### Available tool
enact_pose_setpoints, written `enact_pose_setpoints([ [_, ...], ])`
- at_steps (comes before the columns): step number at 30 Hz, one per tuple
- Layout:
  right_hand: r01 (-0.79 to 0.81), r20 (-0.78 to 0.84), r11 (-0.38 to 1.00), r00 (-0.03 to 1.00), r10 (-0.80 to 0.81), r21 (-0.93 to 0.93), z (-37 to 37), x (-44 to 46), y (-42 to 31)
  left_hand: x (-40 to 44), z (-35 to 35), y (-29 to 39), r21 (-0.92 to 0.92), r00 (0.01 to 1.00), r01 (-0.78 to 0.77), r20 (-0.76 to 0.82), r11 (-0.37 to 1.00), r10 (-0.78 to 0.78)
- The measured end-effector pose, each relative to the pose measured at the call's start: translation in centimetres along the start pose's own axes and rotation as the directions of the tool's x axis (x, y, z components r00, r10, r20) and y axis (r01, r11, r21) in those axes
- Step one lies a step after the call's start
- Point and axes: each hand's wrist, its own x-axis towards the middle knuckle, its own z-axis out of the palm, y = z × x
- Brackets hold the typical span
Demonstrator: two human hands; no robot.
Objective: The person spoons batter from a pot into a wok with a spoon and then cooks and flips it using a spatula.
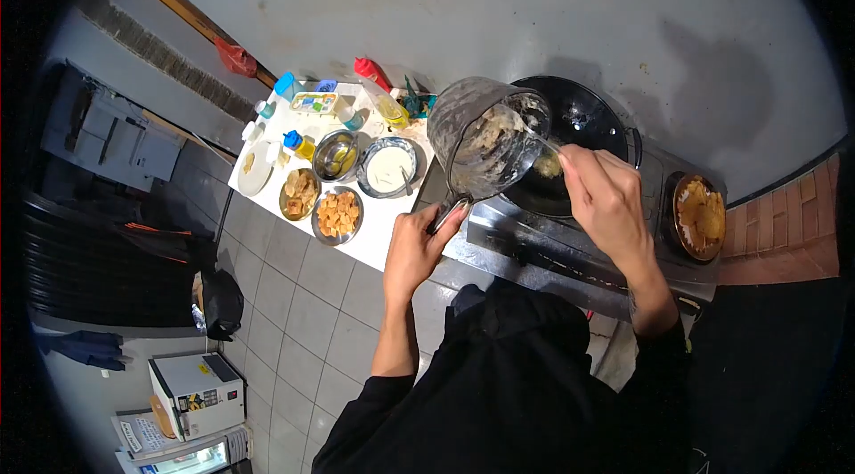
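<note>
Left hand (pixel 418 247) gripped dark handle of tilted grey metal pot (pixel 472 131), fingers closed round it. Right hand (pixel 607 198) pinched slim metal utensil (pixel 541 139) reaching into pot mouth. Pot was beside and partly over round black wok (pixel 583 118) on metal stove (pixel 534 247).

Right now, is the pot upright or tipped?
The pot is tipped: held by the left hand, it shows its outer wall, and its mouth leans toward the wok.
</note>
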Motion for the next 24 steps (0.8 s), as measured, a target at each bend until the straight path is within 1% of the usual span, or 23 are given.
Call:
enact_pose_setpoints([
  [2, -0.236, -0.014, 0.95, 0.97, 0.244, 0.205, 1.0, -0.4, 0.1, -0.1, 0.1, 0.1, -0.001, 0.999, -0.039, -0.019, 0.999, 0.039],
  [4, -0.231, -0.055, 0.944, 0.967, 0.25, 0.237, 1.9, -0.4, 0.4, -0.1, 0.0, 0.3, -0.043, 1.0, 0.01, -0.018, 0.999, -0.011],
  [6, -0.24, -0.116, 0.833, 0.934, 0.338, 0.499, 3.1, -0.9, 0.7, -0.2, -0.2, -0.2, -0.007, 1.0, -0.003, 0.0, 1.0, 0.003],
  [7, -0.238, -0.11, 0.831, 0.936, 0.335, 0.503, 3.1, -0.9, 0.6, -0.4, -0.2, -0.2, 0.011, 1.0, -0.003, 0.009, 1.0, 0.003],
  [9, -0.231, -0.1, 0.894, 0.952, 0.289, 0.384, 2.9, -0.9, 0.5, -0.7, -0.4, 0.0, 0.029, 0.999, 0.01, 0.035, 1.0, -0.011],
  [10, -0.232, -0.098, 0.893, 0.952, 0.29, 0.386, 2.8, -0.7, 0.4, -0.7, -0.4, 0.3, 0.028, 0.998, 0.021, 0.054, 0.999, -0.022],
  [12, -0.008, -0.137, 0.977, 0.99, 0.039, 0.214, 2.5, -0.2, 0.2, -0.8, -0.4, 0.7, 0.025, 0.998, 0.017, 0.061, 1.0, -0.018],
  [13, 0.036, -0.108, 0.985, 0.994, -0.018, 0.168, 2.4, 0.1, 0.2, -0.8, -0.3, 0.8, 0.039, 0.998, 0.023, 0.054, 0.999, -0.025],
  [14, 0.032, -0.107, 0.985, 0.994, -0.014, 0.168, 2.5, 0.0, 0.2, -0.7, -0.3, 0.9, 0.053, 0.999, 0.026, 0.045, 0.998, -0.029],
  [16, 0.11, -0.029, 0.99, 0.994, -0.107, 0.089, 2.8, -0.1, 0.0, -0.5, -0.5, 1.2, 0.09, 0.998, 0.022, 0.061, 0.996, -0.028],
  [18, 0.106, -0.046, 0.988, 0.994, -0.101, 0.112, 3.6, -0.3, 0.0, -0.6, -0.3, 1.3, 0.124, 0.997, 0.018, 0.077, 0.992, -0.028],
  [19, -0.015, -0.061, 0.981, 0.998, 0.027, 0.193, 3.9, -0.6, 0.0, -0.6, 0.0, 1.2, 0.133, 0.998, 0.022, 0.053, 0.991, -0.029],
  [21, -0.246, -0.054, 0.911, 0.959, 0.278, 0.33, 4.3, -1.2, 0.4, -0.4, 0.3, 1.0, 0.138, 0.999, 0.022, 0.033, 0.99, -0.027],
  [22, -0.246, -0.054, 0.912, 0.959, 0.278, 0.328, 4.4, -1.5, 0.4, -0.3, 0.4, 1.0, 0.131, 0.998, 0.037, 0.042, 0.991, -0.043],
  [24, -0.434, 0.025, 0.796, 0.884, 0.468, 0.422, 4.7, -2.3, 0.3, -0.1, 0.7, 0.8, 0.125, 0.997, 0.058, 0.053, 0.99, -0.065],
])
